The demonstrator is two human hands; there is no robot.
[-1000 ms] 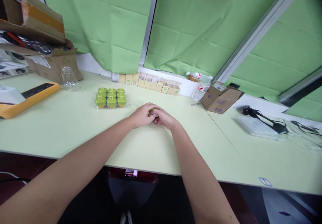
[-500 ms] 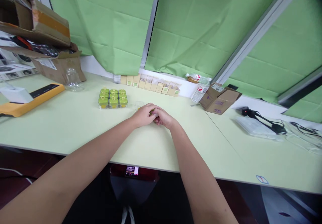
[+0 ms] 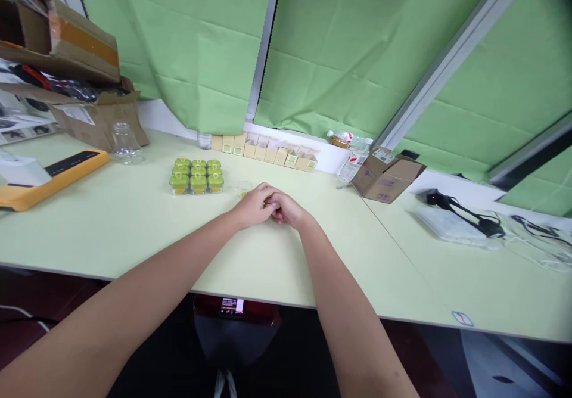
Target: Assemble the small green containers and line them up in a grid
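Observation:
My left hand (image 3: 251, 208) and my right hand (image 3: 289, 208) meet over the middle of the table, fingers curled and closed together. Between them is a small green and pale object (image 3: 269, 201), mostly covered by the fingers, so its kind does not show. Just behind my left hand stands a clear plastic container (image 3: 243, 187) with a bit of yellow at its base, partly hidden by that hand. To the left, several small clear boxes with green lids (image 3: 198, 181) stand in tight rows.
A row of small beige cartons (image 3: 261, 149) lines the wall. Plastic bottles (image 3: 353, 158) and a cardboard box (image 3: 388, 177) are at back right. At left are a glass jar (image 3: 126, 145), a yellow power strip (image 3: 74, 171) and stacked cardboard boxes (image 3: 84, 43).
Both hands stay together around the small object, with only slight finger movement. The whole view has shifted a little, so the table's things appear slightly further left.

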